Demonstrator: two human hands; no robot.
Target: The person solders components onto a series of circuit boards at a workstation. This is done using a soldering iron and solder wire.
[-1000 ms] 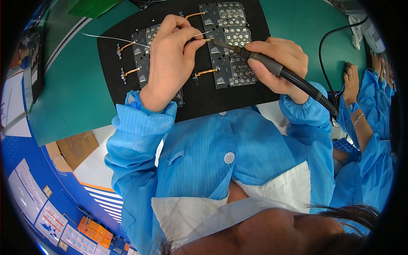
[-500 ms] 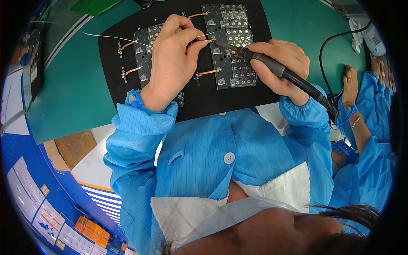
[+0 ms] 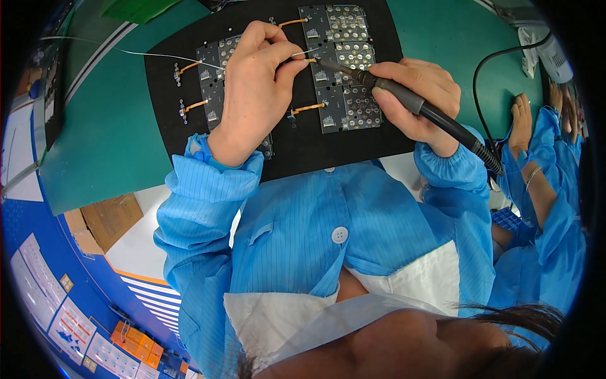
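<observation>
Black matting is covering the bench area under both hands. Head view, the only one: three circuit boards [image 3: 332, 119] are lying in a column on the right half of the black mat [image 3: 322, 150], and the work is centring on the middle board [image 3: 323, 76]. An orange strip [image 3: 312, 60] is showing at that board's left edge.

Left hand [image 3: 257, 91]: over the mat's middle, thumb and finger are pinching a thin silver wire [image 3: 151, 54], its tail running out past the mat's left edge. Whether the pinch is also taking in the strip, cannot tell.

Right hand [image 3: 420, 91]: at the mat's right edge, it is gripping a soldering iron [image 3: 404, 96], tip pointing at the strip's end; contact too small to confirm.

Judgement: the person is probably soldering the strip to the board. The next move is likely calling for a steady tip, a little wire fed into the joint, and the strip kept aligned.
</observation>
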